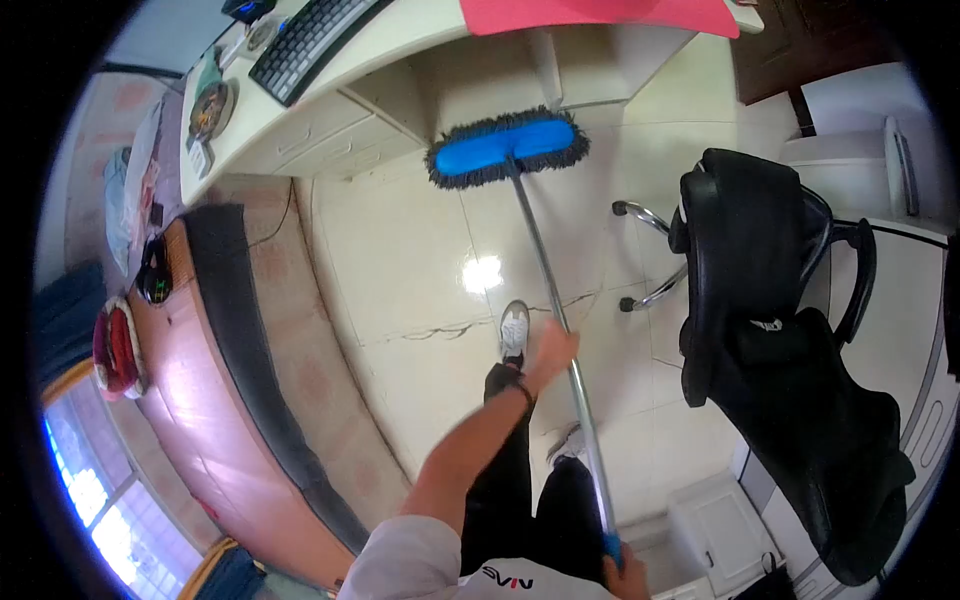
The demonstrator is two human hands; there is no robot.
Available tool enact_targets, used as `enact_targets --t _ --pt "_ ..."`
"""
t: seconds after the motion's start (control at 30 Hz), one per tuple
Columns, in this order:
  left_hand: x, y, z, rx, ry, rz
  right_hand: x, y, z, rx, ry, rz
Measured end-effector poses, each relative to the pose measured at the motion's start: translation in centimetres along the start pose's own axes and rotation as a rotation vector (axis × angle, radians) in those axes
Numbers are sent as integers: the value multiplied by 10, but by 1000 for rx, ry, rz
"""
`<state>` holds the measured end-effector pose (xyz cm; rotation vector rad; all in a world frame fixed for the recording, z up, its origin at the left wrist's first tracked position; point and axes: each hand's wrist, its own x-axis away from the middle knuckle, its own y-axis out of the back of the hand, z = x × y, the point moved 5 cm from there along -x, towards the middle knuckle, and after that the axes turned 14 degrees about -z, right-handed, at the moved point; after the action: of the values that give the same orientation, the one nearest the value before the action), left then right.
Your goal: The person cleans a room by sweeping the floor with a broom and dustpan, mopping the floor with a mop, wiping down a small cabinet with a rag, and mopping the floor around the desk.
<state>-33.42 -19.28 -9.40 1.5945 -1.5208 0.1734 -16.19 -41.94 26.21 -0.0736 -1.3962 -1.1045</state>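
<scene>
A mop with a long metal pole [540,255] slants across the floor. Its blue head [508,145], fringed in dark grey, lies on the tiles in front of the desk's open compartment. My left hand [553,357] is closed around the middle of the pole, with a dark band on the wrist. At the near end of the pole, my right hand [627,577] is closed around the handle just by its blue grip [612,545]; some of its fingers are hidden at the bottom edge. My left shoe [514,330] is beside the pole.
A black wheeled chair [750,290] stands to the right, its chrome legs [655,290] reaching toward the pole. The desk [390,45] bears a keyboard [310,45] and a red mat [600,12]. A padded bench [240,400] runs along the left. A white cabinet [715,530] is behind at right.
</scene>
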Motion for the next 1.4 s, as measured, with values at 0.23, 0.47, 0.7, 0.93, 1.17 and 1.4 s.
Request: enact_targets --t 0.23,0.47,0.7,0.93,1.17,1.4 --pt "111 -26 -37 753 356 -94 74 128 -53 197 118 -109" --pt "-18 -1 -135 1062 405 -197 -11 206 117 491 112 -570" --pt "-143 36 -163 906 373 -129 -92 177 178 445 -84 -636" --pt "-155 17 -190 990 292 -215 -122 207 147 426 -22 -684" --pt "-204 11 -206 863 122 -380 -143 219 146 463 -3 -709" --pt "-394 94 -168 -245 -446 -148 -276 28 216 40 2 -196"
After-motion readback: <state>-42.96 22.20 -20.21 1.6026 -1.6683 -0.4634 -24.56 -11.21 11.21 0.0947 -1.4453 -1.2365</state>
